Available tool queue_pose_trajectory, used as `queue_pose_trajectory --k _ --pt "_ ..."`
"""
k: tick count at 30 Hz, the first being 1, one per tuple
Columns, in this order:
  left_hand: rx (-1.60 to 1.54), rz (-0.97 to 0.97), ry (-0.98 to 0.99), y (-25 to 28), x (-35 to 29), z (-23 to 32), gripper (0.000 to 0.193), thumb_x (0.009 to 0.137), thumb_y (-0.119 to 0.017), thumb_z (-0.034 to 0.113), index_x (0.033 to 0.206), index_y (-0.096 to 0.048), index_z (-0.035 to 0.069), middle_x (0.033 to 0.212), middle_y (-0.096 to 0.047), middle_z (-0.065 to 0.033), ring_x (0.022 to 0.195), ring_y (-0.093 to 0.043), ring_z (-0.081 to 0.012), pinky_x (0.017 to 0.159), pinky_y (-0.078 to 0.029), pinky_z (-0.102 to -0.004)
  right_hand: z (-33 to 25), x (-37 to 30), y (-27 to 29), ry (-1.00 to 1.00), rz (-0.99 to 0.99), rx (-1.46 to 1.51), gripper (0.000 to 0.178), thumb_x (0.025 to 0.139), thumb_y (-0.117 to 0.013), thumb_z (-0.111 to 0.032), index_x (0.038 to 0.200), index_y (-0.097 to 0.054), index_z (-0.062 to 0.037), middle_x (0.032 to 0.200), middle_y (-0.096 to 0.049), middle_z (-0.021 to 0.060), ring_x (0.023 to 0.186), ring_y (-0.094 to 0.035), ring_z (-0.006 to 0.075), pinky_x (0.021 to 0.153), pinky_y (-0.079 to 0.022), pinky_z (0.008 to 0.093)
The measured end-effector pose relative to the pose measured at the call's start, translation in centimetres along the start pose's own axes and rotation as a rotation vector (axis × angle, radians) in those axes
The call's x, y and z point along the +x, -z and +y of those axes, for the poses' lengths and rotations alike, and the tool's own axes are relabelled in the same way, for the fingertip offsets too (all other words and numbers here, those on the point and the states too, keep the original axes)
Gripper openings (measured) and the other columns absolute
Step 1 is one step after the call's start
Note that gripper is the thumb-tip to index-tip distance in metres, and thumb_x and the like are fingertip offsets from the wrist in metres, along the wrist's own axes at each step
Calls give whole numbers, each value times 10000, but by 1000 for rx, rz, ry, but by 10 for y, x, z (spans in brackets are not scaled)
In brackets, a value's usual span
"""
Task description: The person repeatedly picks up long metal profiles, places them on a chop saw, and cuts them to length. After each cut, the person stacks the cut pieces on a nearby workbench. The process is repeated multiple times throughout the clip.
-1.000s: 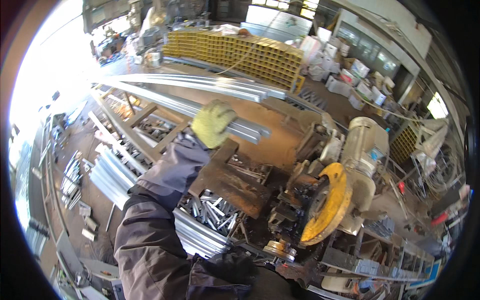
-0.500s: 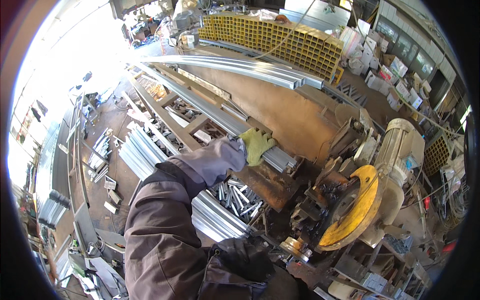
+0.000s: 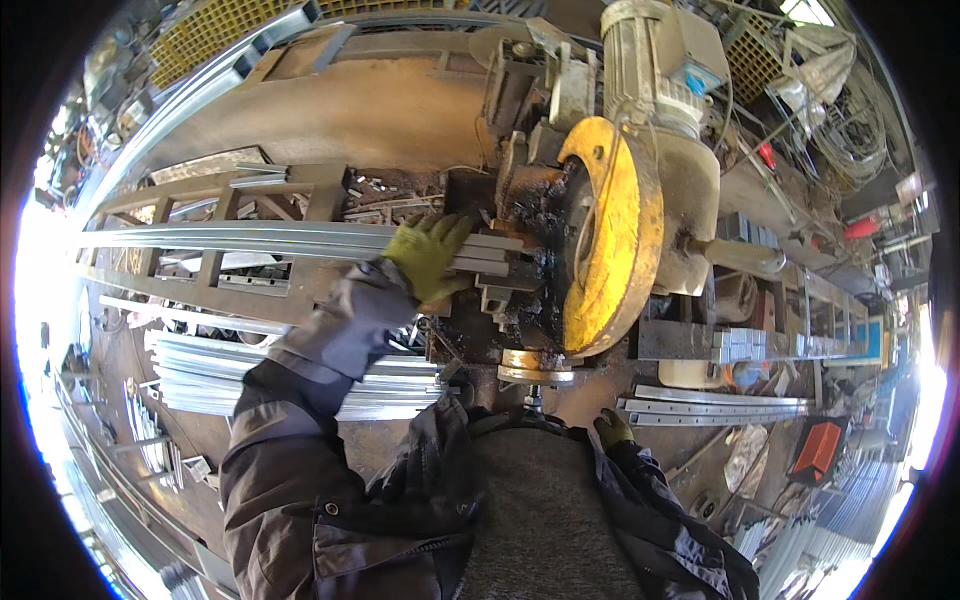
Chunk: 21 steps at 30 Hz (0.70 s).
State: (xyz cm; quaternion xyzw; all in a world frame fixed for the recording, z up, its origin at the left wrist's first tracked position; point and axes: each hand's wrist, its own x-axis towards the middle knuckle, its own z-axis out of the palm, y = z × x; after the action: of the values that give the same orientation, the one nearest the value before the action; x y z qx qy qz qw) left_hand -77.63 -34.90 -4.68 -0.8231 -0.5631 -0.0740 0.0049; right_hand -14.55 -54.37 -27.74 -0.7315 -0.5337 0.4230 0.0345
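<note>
My left hand (image 3: 425,262), in a yellow-green work glove, lies across a bundle of long silvery metal bars (image 3: 300,238). Its fingers are stretched out and apart on top of the bars. The bar ends reach past the glove to the dark, greasy clamp (image 3: 497,296) of a cut-off saw. Beside them stands the saw's curved yellow blade guard (image 3: 612,245), its grey motor (image 3: 650,80) behind. Low by my right side, my right hand (image 3: 612,428) shows only in part, in a similar glove; its fingers are too hidden to read.
A long metal rack (image 3: 325,195) supports the bars on the left. More silvery bars (image 3: 200,375) lie below it, and slotted strips (image 3: 715,408) sit at right. A round handwheel (image 3: 535,370) juts toward me. Yellow square tubes (image 3: 215,30) are stacked far left.
My view has swung right and down, bringing the saw to the centre and my right hand into view. My left hand stays on the bars near their ends, fingers now stretched out.
</note>
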Motion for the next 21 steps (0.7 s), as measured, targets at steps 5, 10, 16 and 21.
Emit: queue_pose_trajectory --k 5,10,16,21 --pt "-34 -384 108 -15 -41 -103 1163 951 -805 796 1777 -483 42 1799 -543 -221 1657 -511 -454 1374 -412 -596 42 -20 -13 -149 -22 -110 733 1076 -746 -582 1622 -707 -95 1533 -787 252 1460 -738 417 1213 -581 507" --pt "-12 -43 22 -49 -71 -149 1083 907 -867 729 1677 -562 31 1754 -567 -231 1649 -499 -473 1354 -428 -623 124 -49 -45 -221 -126 -68 838 1017 -756 -606 1689 -664 -114 1568 -763 276 1463 -724 435 1207 -571 512" --pt "-7 -58 40 -85 -64 -149 1039 881 -909 684 1632 -600 37 1779 -543 -219 1686 -457 -467 1362 -410 -626 134 -59 -42 -441 -185 -41 850 1014 -786 -591 1709 -647 -123 1582 -762 257 1474 -720 426 1198 -581 512" --pt "6 -82 150 -108 -68 -135 1044 859 -944 636 1654 -594 56 1837 -498 -172 1744 -389 -434 1367 -394 -640 86 -40 -45 -297 -108 -34 777 1038 -771 -547 1684 -671 -126 1592 -758 253 1481 -720 418 1219 -571 494"
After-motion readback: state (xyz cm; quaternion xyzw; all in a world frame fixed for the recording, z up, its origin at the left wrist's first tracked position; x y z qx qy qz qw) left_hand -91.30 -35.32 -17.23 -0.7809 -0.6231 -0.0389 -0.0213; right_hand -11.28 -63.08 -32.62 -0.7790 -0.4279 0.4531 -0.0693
